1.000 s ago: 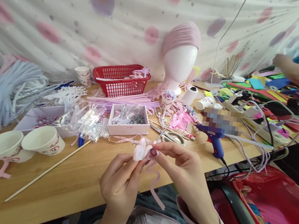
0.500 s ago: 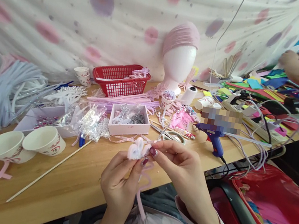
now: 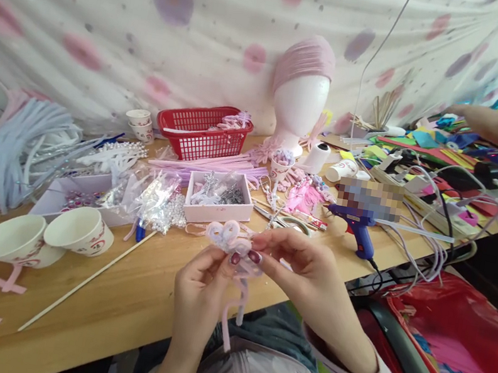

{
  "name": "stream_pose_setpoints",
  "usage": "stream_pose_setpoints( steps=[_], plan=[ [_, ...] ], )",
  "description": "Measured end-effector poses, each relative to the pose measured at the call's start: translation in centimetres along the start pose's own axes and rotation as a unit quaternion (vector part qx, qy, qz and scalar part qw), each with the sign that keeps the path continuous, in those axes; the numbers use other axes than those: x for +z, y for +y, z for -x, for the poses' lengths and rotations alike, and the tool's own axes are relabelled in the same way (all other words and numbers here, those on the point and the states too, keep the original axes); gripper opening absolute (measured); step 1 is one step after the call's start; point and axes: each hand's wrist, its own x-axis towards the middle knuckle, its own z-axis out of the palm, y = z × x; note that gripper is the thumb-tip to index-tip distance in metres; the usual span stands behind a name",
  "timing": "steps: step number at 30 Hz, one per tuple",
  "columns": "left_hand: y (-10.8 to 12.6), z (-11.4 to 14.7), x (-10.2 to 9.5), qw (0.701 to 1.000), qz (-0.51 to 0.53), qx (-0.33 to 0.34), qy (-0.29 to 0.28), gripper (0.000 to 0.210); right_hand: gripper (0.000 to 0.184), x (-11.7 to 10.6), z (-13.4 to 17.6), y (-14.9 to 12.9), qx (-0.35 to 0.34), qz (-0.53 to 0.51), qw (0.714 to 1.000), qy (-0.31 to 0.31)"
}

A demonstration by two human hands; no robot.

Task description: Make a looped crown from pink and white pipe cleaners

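Centrally, a pale pink and bluish-white fuzzy looped piece [image 3: 223, 233] is pinched between both hands, above the front part of the light-brown wooden table [image 3: 138, 302]. Left hand [image 3: 199, 293]: thumb and fingertips closed on the piece's lower left. Right hand [image 3: 310, 279]: thumb and forefinger nearly together at its right side, gripping it. Soft pinkish tails [image 3: 226, 326] dangle below, crossing the table's front edge in this view. Behind, the open, pale pink, rectangular cardboard box [image 3: 218, 212] stands near the loops. Leftward, bare wood separates the left hand from a thin, pale wooden stick [image 3: 87, 280]. Rightward, a blue plastic glue gun [image 3: 357, 225] rests near the edge, apart from the right hand.
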Motion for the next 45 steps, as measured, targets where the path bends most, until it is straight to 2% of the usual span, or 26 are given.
stream_pose_setpoints(
  steps=[3,6,9,11,16,21,28,35,45],
  plan=[
    [0.5,0.1,0.2,0.997,0.04,-0.071,-0.001,0.026,0.01,-1.3,-0.5,-0.3,-0.135,0.123,0.982,-0.043],
    [1.4,0.3,0.4,0.992,0.051,-0.113,-0.002,0.024,0.019,-2.7,-0.9,-0.7,-0.269,0.229,0.93,-0.099],
    [2.0,0.5,0.4,0.991,0.048,-0.123,-0.036,0.02,0.023,-3.8,-1.2,-1.2,-0.328,0.287,0.885,-0.164],
    [2.2,0.5,0.3,0.991,0.039,-0.12,-0.053,0.017,0.022,-4.3,-1.2,-1.3,-0.337,0.302,0.871,-0.189],
    [2.1,0.4,-0.1,0.989,0.009,-0.114,-0.096,0.019,0.019,-4.8,-1.3,-1.5,-0.355,0.308,0.86,-0.2],
    [2.4,0.5,-0.3,0.986,-0.011,-0.111,-0.127,0.026,0.015,-5.2,-1.6,-1.8,-0.326,0.288,0.871,-0.227],
    [2.6,0.5,-0.1,0.98,0.031,-0.125,-0.154,0.018,0.014,-5.8,-1.5,-2.1,-0.317,0.267,0.876,-0.247],
    [2.0,-0.1,-0.9,0.972,-0.001,-0.106,-0.211,0.02,0.011,-5.9,-1.5,-1.9,-0.31,0.26,0.884,-0.236],
    [1.9,-0.2,-0.8,0.97,-0.01,-0.097,-0.222,0.027,0.01,-5.7,-1.3,-2.1,-0.319,0.27,0.879,-0.228]
  ],
)
